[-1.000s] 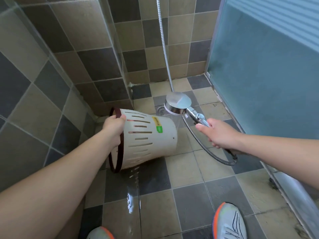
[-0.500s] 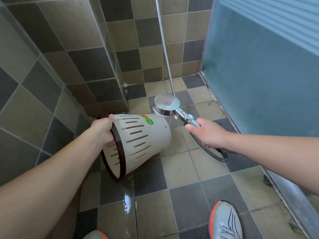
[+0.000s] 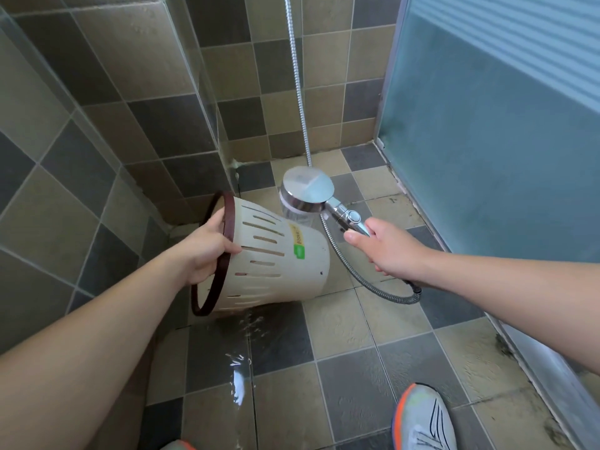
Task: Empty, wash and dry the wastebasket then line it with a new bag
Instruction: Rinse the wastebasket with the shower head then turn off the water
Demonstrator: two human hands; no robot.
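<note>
Washing step. Basket tipped sideways above floor, gripped at dark rim by left hand; right hand wrapped round showerhead handle just beside basket base. Risk: wet rim slipping, spray escaping through slots onto shoes.

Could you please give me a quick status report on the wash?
Left hand grips wastebasket rim, basket tipped sideways. Right hand holds shower head over it. Nothing obstructing.
</note>
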